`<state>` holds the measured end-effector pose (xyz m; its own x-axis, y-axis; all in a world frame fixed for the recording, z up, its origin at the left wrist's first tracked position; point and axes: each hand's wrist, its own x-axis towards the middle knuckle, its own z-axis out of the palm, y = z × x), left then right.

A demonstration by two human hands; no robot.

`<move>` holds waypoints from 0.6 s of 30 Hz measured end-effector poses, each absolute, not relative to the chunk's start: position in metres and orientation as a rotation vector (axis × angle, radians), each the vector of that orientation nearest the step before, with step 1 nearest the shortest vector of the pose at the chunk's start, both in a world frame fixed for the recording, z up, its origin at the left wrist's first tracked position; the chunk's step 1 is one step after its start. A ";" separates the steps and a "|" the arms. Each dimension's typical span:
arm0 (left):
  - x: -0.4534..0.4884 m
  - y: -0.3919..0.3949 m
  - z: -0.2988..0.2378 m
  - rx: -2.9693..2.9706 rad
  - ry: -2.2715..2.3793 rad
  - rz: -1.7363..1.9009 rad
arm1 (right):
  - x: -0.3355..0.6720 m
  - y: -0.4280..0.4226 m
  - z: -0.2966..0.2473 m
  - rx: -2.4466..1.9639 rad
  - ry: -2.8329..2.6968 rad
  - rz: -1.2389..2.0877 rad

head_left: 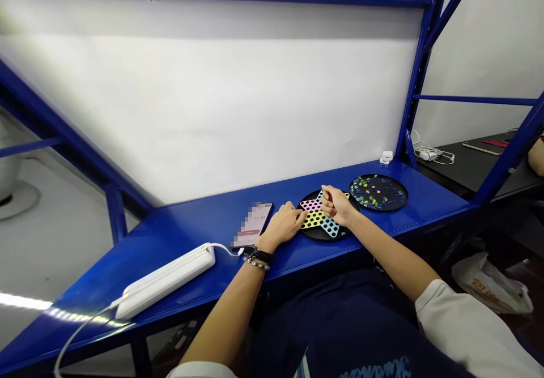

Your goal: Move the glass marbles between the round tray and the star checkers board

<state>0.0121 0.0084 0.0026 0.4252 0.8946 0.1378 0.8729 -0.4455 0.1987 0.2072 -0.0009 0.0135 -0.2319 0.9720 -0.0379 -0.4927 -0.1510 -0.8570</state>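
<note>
A round black tray (317, 233) holds a star-shaped game board (314, 219) in pink, yellow and light blue, full of dark round holes. My left hand (284, 224) lies at the board's left edge, palm down, with fingers stretched loosely toward it and nothing visible in them. Over the right part of the board is my right hand (335, 205), its fingers curled in and the tips close together. Whatever they pinch, if anything, is too small to see. To the right, a second round black tray (385, 205) carries many small glassy marbles (369, 196) in yellow, green and blue.
On the blue shelf (182, 225), a phone (255, 224) lies left of my left hand, on a white cable. A long white power strip (165, 281) sits farther left. A white charger (386, 157) stands at the back right. Blue metal posts (419, 77) frame the shelf.
</note>
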 end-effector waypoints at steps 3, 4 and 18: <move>0.011 0.009 0.002 2.666 1.540 0.276 | 0.207 0.000 0.012 -0.768 -0.932 1.654; 0.010 0.010 0.002 2.674 1.548 0.292 | 0.207 0.000 0.012 -0.774 -0.937 1.659; 0.054 0.002 0.049 2.695 1.322 0.893 | 0.185 -0.014 0.025 -0.755 -0.892 2.045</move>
